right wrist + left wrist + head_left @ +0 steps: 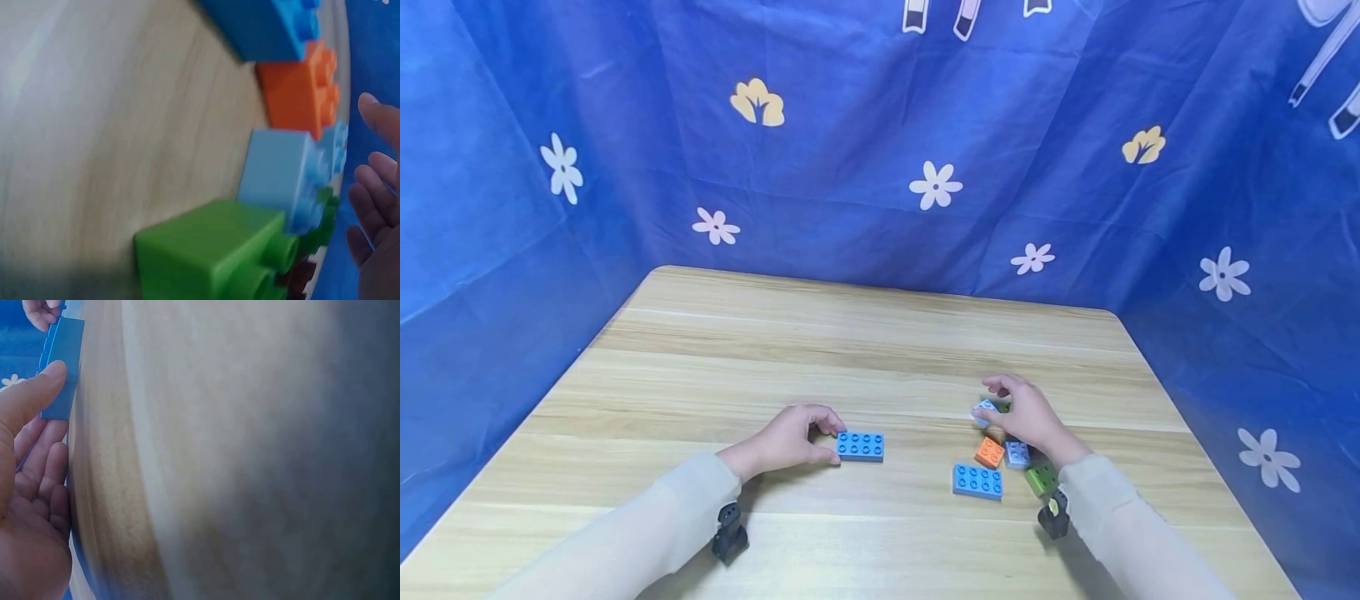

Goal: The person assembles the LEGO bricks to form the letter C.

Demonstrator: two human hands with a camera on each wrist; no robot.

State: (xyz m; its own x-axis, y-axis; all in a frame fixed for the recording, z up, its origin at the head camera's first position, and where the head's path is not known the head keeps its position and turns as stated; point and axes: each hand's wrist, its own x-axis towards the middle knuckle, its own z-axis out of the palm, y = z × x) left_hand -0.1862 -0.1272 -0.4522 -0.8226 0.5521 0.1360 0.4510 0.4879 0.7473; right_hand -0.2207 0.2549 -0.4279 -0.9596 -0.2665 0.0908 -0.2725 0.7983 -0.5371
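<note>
My left hand (793,437) pinches the left end of a long blue building brick (861,447), thumb on the near side and fingers on the far side. The brick lies studs up on the table. In the left wrist view the thumb presses the side of the blue brick (67,347). Over at the right, my right hand (1030,412) hovers above a small light blue brick (987,406), its thumb and fingers spread apart. The right wrist view shows that light blue brick (338,147) beyond other bricks, with the hand's fingers (375,194) holding nothing.
Close to the right hand lie an orange brick (989,452), another light blue brick (1017,455), a green brick (1041,479) and a second long blue brick (977,482). Darker green (322,225) and brown (301,278) bricks are partly hidden. Blue cloth (865,233) surrounds the wooden table (850,333).
</note>
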